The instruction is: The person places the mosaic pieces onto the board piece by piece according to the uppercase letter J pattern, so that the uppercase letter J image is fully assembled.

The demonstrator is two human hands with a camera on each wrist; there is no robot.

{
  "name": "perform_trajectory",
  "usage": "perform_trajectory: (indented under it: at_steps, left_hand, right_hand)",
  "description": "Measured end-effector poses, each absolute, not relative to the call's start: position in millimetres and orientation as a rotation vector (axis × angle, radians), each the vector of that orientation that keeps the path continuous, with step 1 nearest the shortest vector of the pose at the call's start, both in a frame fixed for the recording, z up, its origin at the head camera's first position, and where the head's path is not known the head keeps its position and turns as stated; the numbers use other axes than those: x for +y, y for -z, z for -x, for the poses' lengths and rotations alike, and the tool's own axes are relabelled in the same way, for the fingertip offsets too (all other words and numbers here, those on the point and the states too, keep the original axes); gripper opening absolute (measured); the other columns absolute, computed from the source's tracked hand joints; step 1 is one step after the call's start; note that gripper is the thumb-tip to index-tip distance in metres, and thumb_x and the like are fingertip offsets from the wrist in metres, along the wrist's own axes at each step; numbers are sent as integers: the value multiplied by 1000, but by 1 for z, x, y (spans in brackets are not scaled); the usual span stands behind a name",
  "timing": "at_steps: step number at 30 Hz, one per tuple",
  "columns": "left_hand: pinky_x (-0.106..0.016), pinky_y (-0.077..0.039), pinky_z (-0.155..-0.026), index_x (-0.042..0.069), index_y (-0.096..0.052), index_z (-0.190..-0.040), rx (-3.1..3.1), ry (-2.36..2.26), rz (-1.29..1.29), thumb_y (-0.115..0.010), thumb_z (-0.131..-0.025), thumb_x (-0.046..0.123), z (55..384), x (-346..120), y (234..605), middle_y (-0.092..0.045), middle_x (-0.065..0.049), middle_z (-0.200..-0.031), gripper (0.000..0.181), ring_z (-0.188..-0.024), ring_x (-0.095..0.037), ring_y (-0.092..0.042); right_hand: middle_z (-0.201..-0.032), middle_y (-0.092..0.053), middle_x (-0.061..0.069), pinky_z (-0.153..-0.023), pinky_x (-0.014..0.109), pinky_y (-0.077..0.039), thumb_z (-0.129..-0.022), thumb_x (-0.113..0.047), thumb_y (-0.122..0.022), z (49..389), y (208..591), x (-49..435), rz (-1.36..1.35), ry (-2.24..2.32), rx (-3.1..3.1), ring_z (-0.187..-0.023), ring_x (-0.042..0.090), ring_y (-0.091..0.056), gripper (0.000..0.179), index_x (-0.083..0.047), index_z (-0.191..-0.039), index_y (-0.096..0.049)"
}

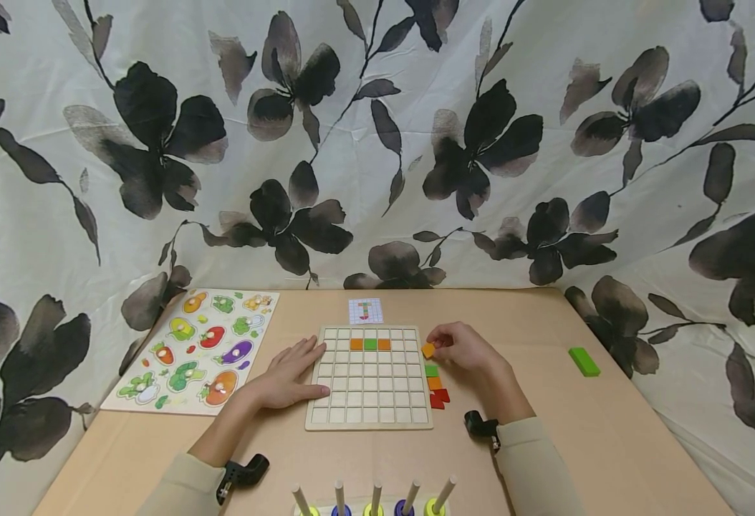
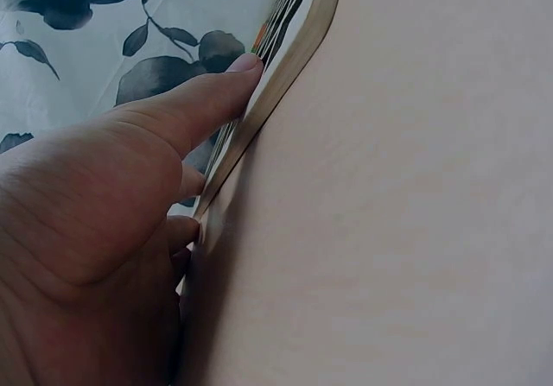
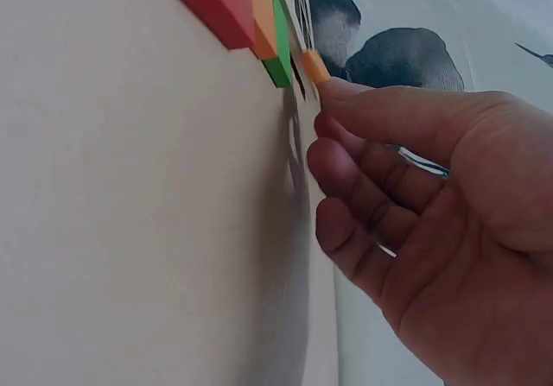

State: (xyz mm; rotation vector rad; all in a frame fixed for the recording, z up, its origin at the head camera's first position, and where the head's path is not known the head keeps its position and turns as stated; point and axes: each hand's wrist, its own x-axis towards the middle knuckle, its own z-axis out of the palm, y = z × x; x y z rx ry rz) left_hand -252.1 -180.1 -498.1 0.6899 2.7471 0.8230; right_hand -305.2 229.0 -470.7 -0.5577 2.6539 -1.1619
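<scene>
5 wooden pegs (image 1: 376,498) front a gridded board (image 1: 362,393), left hand (image 1: 287,375) relaxed against its edge, right hand (image 1: 466,348) pinching an orange block (image 1: 428,350), placing seemingly underway, next wanting precise alignment.

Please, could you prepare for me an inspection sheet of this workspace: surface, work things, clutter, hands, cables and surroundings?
Surface: light wood-toned table.
Work things: grid board bearing three coloured squares in one row, orange, green, orange; loose green, orange and red pieces along its right side; small pattern card beyond it.
Clutter: fruit-and-vegetable sheet at left, green block at right, peg stand at the near edge.
Hands: left hand rests on the board's left edge; right hand pinches an orange block.
Cables: nothing clearly seen.
Surroundings: white floral cloth behind the table.
</scene>
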Motion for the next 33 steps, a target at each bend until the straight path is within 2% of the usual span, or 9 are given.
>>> perform_trajectory:
  at_steps: [8,15,24,33]
  left_hand:
    - [-64,-5,-128,8,-32,-164,2750,-827,-691,-71,-92,58,252,-180,498,-14,-20,-174,96,-161,-44,-7]
    - [-64,-6,-127,5,-34,-163,2748,-848,-706,-73,-92,55,251,-179,497,-16,-23,-173,95,-161,-45,-9]
    - [-64,-6,-128,6,-33,-163,2748,-844,-700,-72,-92,56,251,-179,496,-15,-22,-173,95,-161,-44,-8]
    - [-64,-7,-127,6,-34,-163,2758,-836,-704,-72,-92,56,251,-179,497,-15,-22,-173,95,-161,-44,-9]
  right_hand:
    - [-95,-70,10,-78,28,-50,-87,1,-79,304,470,232,562,1123,2651,-87,20,-59,23,-1,-109,-73]
    - [-97,-70,8,-71,27,-51,-89,1,-77,305,475,231,498,1101,2639,-87,19,-58,21,-3,-110,-76]
    - [-90,-63,4,-80,31,-47,-91,-1,-76,305,478,228,477,1035,2681,-88,21,-56,13,-9,-99,-71]
    - [-88,-61,6,-74,30,-47,-94,2,-71,301,473,222,516,1177,2667,-86,22,-57,11,-7,-97,-66]
